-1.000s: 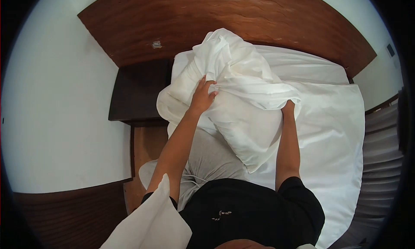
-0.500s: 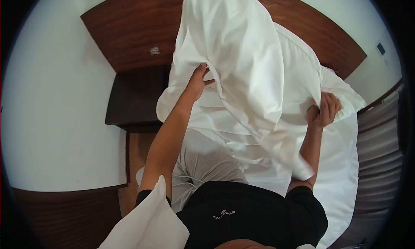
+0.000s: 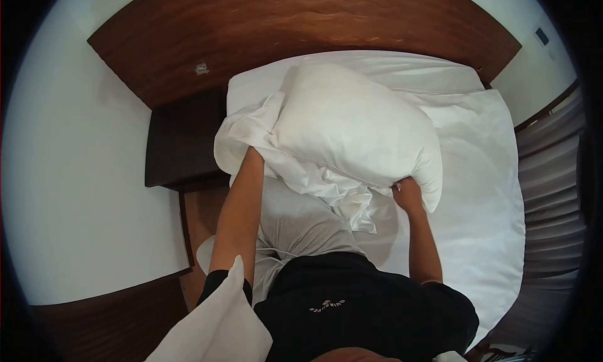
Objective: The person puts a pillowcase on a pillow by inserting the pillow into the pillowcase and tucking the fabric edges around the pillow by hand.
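Note:
A plump white pillow point(image 3: 355, 120) lies on the bed, its near right corner towards me. At its near edge my right hand point(image 3: 408, 194) is closed, gripping the pillow's edge by that corner. Loose white cloth, which looks like a pillowcase point(image 3: 301, 173), is bunched along the pillow's left and near sides. My left hand is hidden inside this cloth at the pillow's left end; only the wrist and forearm point(image 3: 242, 202) show, so its fingers cannot be seen.
The bed's white sheet point(image 3: 474, 236) spreads to the right. Behind stands a wooden headboard point(image 3: 339, 20), with a dark bedside table point(image 3: 185, 139) at left. Grey curtains point(image 3: 549, 217) hang at right. Another white cloth piece point(image 3: 217, 324) hangs near my left upper arm.
The raised white cloth has come down, and the pillow now shows on the bed. My right hand has moved left and down to the pillow's edge; my left hand has gone into the cloth.

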{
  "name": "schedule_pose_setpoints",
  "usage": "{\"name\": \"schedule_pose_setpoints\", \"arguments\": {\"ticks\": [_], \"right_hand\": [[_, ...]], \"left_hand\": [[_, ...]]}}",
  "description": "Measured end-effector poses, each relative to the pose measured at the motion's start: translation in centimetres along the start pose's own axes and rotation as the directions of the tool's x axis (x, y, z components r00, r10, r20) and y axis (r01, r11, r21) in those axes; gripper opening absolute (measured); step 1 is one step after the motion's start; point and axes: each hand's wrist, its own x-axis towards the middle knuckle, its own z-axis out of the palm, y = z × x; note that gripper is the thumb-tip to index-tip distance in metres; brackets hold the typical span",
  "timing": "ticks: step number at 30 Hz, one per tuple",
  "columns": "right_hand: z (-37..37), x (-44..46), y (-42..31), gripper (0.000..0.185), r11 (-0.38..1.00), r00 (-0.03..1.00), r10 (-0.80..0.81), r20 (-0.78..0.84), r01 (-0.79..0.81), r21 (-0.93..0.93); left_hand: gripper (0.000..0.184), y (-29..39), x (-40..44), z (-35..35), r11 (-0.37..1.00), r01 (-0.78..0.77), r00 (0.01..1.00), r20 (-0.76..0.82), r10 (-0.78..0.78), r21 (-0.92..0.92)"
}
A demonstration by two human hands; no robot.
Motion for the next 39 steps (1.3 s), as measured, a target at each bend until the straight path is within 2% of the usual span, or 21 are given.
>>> {"name": "schedule_pose_setpoints", "arguments": {"ticks": [1, 4, 5, 7, 9, 11, 12, 13, 14, 16, 19, 22, 25, 28, 29, 32, 33, 35, 36, 38, 39], "right_hand": [[-1.1, 1.2, -0.2, 0.035, 0.995, 0.980, 0.058, 0.192, -0.042, -0.086], [-6.7, 3.1, -4.0, 0.046, 0.971, 0.893, -0.031, 0.449, 0.134, -0.199], [-8.3, 3.8, -5.7, 0.054, 0.962, 0.880, -0.097, 0.466, 0.203, -0.183], [-11.7, 4.4, -10.7, 0.054, 0.960, 0.836, -0.227, 0.499, 0.279, -0.031], [-12.2, 4.8, -14.5, 0.051, 0.908, 0.832, -0.418, 0.364, 0.374, 0.189], [-11.9, 5.0, -18.7, 0.047, 0.760, 0.812, -0.541, 0.217, 0.362, 0.540], [-11.1, 5.7, -20.1, 0.049, 0.722, 0.805, -0.564, 0.183, 0.374, 0.582], [-10.0, 6.5, -21.9, 0.053, 0.682, 0.798, -0.585, 0.147, 0.386, 0.621], [-9.2, 7.0, -23.6, 0.057, 0.663, 0.816, -0.565, 0.119, 0.364, 0.654], [-8.2, 7.9, -26.9, 0.067, 0.623, 0.855, -0.515, 0.065, 0.321, 0.713], [-5.9, 9.8, -30.3, 0.075, 0.748, 0.895, -0.445, 0.011, 0.365, 0.554], [-6.5, 10.8, -32.0, 0.058, 0.841, 0.900, -0.435, -0.014, 0.412, 0.350], [-8.0, 12.1, -32.6, 0.038, 0.866, 0.875, -0.481, 0.053, 0.465, 0.185], [-7.5, 13.9, -32.4, 0.029, 0.744, 0.809, -0.535, -0.244, 0.587, 0.318], [-7.7, 14.8, -32.5, 0.028, 0.685, 0.784, -0.568, -0.249, 0.619, 0.384], [-8.4, 14.6, -33.6, 0.023, 0.477, 0.828, -0.537, -0.158, 0.453, 0.753], [-8.9, 14.0, -34.4, 0.027, 0.428, 0.841, -0.525, -0.129, 0.392, 0.814], [-7.8, 13.6, -35.3, 0.024, 0.309, 0.770, -0.605, -0.203, 0.462, 0.831], [-7.3, 13.2, -35.5, 0.023, 0.250, 0.733, -0.636, -0.242, 0.492, 0.834], [-10.1, 11.1, -35.6, 0.026, 0.228, 0.612, -0.782, -0.118, 0.458, 0.859], [-10.4, 10.3, -35.6, 0.030, 0.195, 0.583, -0.801, -0.136, 0.469, 0.862]], "left_hand": [[0.053, 0.6, -0.5, 0.6, 1.000, -0.001, 1.000, -0.004, 0.001, 0.019], [0.053, 2.1, -1.7, 1.7, 0.991, -0.020, 0.998, -0.048, 0.027, 0.130], [0.054, 2.5, -2.1, 1.9, 0.977, -0.034, 0.993, -0.100, 0.056, 0.212], [0.054, 2.7, -2.8, 2.1, 0.892, -0.019, 0.963, -0.232, 0.139, 0.452], [0.053, 2.8, -3.3, 2.3, 0.721, 0.082, 0.897, -0.367, 0.247, 0.688], [0.051, 2.2, -4.7, 4.0, 0.620, 0.160, 0.936, -0.317, 0.151, 0.768], [0.050, 1.9, -5.0, 4.9, 0.559, 0.194, 0.949, -0.299, 0.102, 0.806], [0.048, 1.7, -5.1, 5.2, 0.429, 0.189, 0.963, -0.252, 0.094, 0.883], [0.050, 1.5, -5.4, 5.4, 0.490, 0.231, 0.958, -0.284, 0.034, 0.840], [0.052, 0.5, -6.9, 8.5, 0.391, 0.221, 0.959, -0.272, 0.079, 0.893], [0.057, 0.5, -7.9, 8.9, 0.271, 0.203, 0.965, -0.240, 0.110, 0.941], [0.059, 0.4, -8.2, 8.4, 0.061, 0.130, 0.969, -0.140, 0.205, 0.990], [0.063, 0.2, -8.2, 10.5, 0.005, -0.002, 0.980, 0.001, 0.198, 1.000], [0.066, -0.1, -8.9, 17.1, 0.195, 0.193, 0.941, -0.237, 0.240, 0.962], [0.058, 0.6, -8.5, 15.9, 0.258, 0.135, 0.953, -0.197, 0.230, 0.957], [0.051, 2.2, -7.9, 15.2, -0.034, 0.019, 0.915, -0.004, 0.403, 0.999], [0.046, 2.6, -7.2, 14.5, -0.336, -0.037, 0.827, 0.218, 0.518, 0.941], [0.048, 2.4, -6.5, 15.8, -0.476, -0.148, 0.670, 0.442, 0.597, 0.867], [0.046, 3.1, -6.5, 16.0, -0.545, -0.188, 0.699, 0.501, 0.510, 0.817], [0.045, 4.4, -6.4, 16.2, -0.650, -0.293, 0.734, 0.601, 0.317, 0.701], [0.044, 6.2, -6.2, 14.7, -0.640, -0.444, 0.764, 0.638, 0.095, 0.627]]}}
